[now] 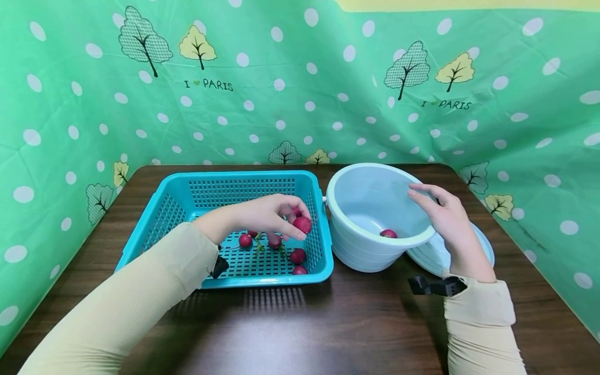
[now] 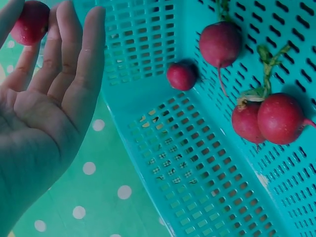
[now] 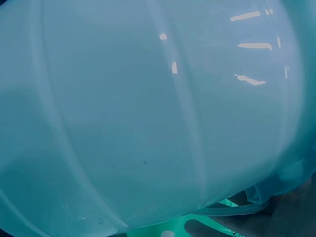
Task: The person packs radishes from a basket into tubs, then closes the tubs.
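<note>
My left hand [image 1: 269, 213] pinches a red radish [image 1: 302, 225] between thumb and fingertips over the right part of a turquoise slotted basket [image 1: 269, 282]. Several radishes [image 1: 245, 240] lie in the basket, some with green stems, and the left wrist view shows thin roots on a few of them. At the right rim of a light blue bucket [image 1: 363, 255], my right hand [image 1: 447, 219] grips the edge, thumb reaching inside. One radish [image 1: 388, 234] sits on the bucket's floor. The right wrist view is mostly filled by the bucket's wall [image 3: 128, 108], with the fingers partly hidden.
A light blue lid [image 1: 432, 256] lies on the dark wooden table [image 1: 300, 333], partly under the bucket and right wrist. Green dotted cloth [image 1: 281, 104] hangs behind and along both sides. The basket stands right beside the bucket.
</note>
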Available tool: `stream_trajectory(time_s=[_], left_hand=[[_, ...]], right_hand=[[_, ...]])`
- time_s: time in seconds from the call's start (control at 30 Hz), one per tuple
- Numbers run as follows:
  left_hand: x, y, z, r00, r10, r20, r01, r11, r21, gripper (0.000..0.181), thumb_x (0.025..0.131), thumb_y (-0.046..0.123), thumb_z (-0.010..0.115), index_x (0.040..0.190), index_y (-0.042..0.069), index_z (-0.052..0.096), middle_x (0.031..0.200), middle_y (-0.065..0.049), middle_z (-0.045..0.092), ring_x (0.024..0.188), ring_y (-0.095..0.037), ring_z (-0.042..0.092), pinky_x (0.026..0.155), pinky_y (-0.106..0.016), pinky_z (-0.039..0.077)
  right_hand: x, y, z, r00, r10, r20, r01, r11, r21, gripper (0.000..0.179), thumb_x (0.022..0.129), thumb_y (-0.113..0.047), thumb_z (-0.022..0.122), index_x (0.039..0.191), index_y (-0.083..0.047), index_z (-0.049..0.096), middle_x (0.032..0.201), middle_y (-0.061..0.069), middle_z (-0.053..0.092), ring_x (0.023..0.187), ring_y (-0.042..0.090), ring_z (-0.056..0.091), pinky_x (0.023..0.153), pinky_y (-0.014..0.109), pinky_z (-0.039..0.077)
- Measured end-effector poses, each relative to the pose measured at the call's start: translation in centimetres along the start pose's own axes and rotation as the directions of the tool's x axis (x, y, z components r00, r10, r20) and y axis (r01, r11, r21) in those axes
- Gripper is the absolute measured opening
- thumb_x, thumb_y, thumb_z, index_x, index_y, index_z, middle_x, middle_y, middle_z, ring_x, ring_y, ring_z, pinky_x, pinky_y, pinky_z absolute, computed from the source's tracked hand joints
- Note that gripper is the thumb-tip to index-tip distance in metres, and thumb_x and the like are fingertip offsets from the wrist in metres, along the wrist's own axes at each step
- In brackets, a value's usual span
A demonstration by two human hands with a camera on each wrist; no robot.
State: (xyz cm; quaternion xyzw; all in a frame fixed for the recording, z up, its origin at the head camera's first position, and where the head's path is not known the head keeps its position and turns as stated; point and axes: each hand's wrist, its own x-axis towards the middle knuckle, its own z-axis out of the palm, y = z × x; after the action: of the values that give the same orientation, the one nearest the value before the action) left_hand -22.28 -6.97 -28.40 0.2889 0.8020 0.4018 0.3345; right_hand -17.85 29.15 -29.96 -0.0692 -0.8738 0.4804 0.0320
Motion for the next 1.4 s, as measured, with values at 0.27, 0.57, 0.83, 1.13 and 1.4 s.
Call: stream_trajectory(time_s=[0.27, 0.57, 0.83, 1.13, 1.4], left_hand=[[0.18, 0.20, 0.17, 0.999, 0.036, -0.023, -0.035, 0.999, 0.008, 0.038, 0.090, 0.025, 0.074, 0.123, 0.017, 0.058, 0.096, -0.007, 0.066, 0.082, -0.022, 0.065, 0.074, -0.049, 0.058], [-0.08, 0.65, 0.25, 0.999, 0.028, -0.041, -0.029, 0.999, -0.028, 0.037, 0.089, 0.025, 0.075, 0.121, 0.020, 0.059, 0.099, -0.007, 0.068, 0.083, -0.023, 0.065, 0.073, -0.047, 0.060], [-0.03, 0.83, 0.30, 0.999, 0.030, -0.044, -0.031, 0.999, -0.039, 0.037, 0.089, 0.025, 0.075, 0.122, 0.020, 0.059, 0.101, -0.008, 0.068, 0.083, -0.023, 0.065, 0.077, -0.053, 0.058], [-0.05, 0.99, 0.31, 0.998, 0.040, -0.040, -0.041, 0.999, -0.031, 0.037, 0.089, 0.025, 0.075, 0.122, 0.019, 0.058, 0.101, -0.007, 0.069, 0.083, -0.023, 0.066, 0.078, -0.053, 0.058], [-0.08, 0.96, 0.34, 0.998, 0.036, -0.043, -0.037, 0.999, -0.031, 0.036, 0.090, 0.025, 0.075, 0.122, 0.019, 0.058, 0.101, -0.006, 0.069, 0.082, -0.023, 0.066, 0.077, -0.050, 0.059]], right_hand=[[-0.03, -0.02, 0.00, 1.000, 0.003, 0.001, -0.003, 1.000, -0.005, 0.065, 0.099, -0.052, 0.050, 0.147, -0.008, 0.045, 0.162, 0.018, 0.024, 0.137, 0.038, 0.035, 0.090, 0.031, 0.039], [-0.17, -0.23, 0.14, 1.000, -0.006, -0.004, 0.006, 1.000, 0.000, 0.065, 0.099, -0.052, 0.051, 0.146, -0.008, 0.046, 0.161, 0.019, 0.025, 0.138, 0.039, 0.034, 0.091, 0.033, 0.038], [-0.18, -0.33, 0.17, 1.000, -0.002, -0.009, 0.002, 1.000, 0.006, 0.066, 0.099, -0.052, 0.051, 0.147, -0.007, 0.045, 0.162, 0.018, 0.024, 0.141, 0.040, 0.032, 0.102, 0.053, 0.037], [-0.08, -0.08, 0.10, 1.000, 0.012, -0.007, -0.012, 1.000, 0.019, 0.066, 0.099, -0.052, 0.051, 0.148, -0.008, 0.044, 0.162, 0.018, 0.022, 0.142, 0.041, 0.030, 0.107, 0.060, 0.033], [-0.05, -0.02, 0.16, 1.000, 0.008, 0.000, -0.008, 1.000, 0.009, 0.067, 0.099, -0.053, 0.050, 0.148, -0.008, 0.044, 0.162, 0.019, 0.023, 0.140, 0.041, 0.031, 0.102, 0.053, 0.037]])
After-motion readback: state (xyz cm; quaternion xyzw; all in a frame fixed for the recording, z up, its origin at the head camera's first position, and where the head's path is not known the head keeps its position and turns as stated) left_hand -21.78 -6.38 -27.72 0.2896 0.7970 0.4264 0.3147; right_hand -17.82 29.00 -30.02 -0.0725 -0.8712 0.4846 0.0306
